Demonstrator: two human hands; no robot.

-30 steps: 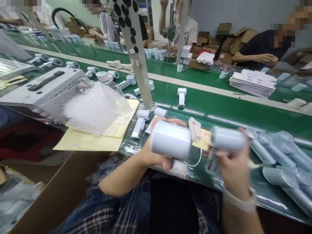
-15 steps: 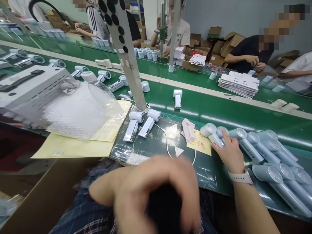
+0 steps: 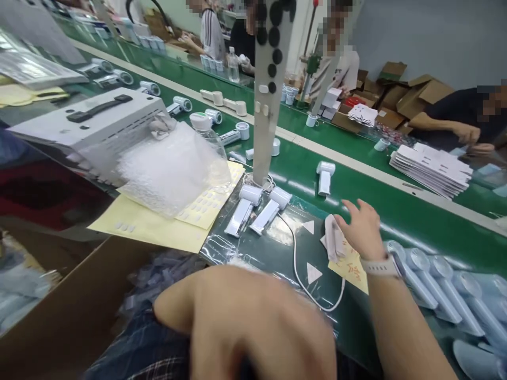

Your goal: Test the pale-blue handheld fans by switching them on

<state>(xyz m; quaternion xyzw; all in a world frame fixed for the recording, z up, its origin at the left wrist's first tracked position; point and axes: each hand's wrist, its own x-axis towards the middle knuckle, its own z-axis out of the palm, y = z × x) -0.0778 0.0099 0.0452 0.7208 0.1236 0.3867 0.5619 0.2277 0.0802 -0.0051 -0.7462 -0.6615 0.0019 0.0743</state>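
Observation:
My right hand [image 3: 358, 227], with a white watch on its wrist, hovers with fingers spread over a folded white cloth [image 3: 331, 238], its thumb touching the cloth. The cloth lies partly on a yellow note [image 3: 350, 268]. My left hand [image 3: 245, 322] is very close to the camera and blurred, its back facing me; whether it holds anything is hidden. Two white handheld devices [image 3: 241, 214] [image 3: 269, 212] lie side by side on the dark mat, with a white cable [image 3: 301, 277] trailing from them. A row of pale blue wrapped devices [image 3: 435, 279] lies right of my right wrist.
A metal post with black dots [image 3: 269, 79] stands behind the mat. Left of it are a bubble-wrap bag [image 3: 170, 169], yellow sheets [image 3: 158, 227] and a grey case [image 3: 91, 119]. A white device [image 3: 325, 177] rides the green belt. Flat cartons [image 3: 431, 163] and other people sit opposite.
My right hand left the pale blue devices and moved left onto the white cloth. My left hand, which held a white cylinder a second ago, stays blurred near the camera. The view swung.

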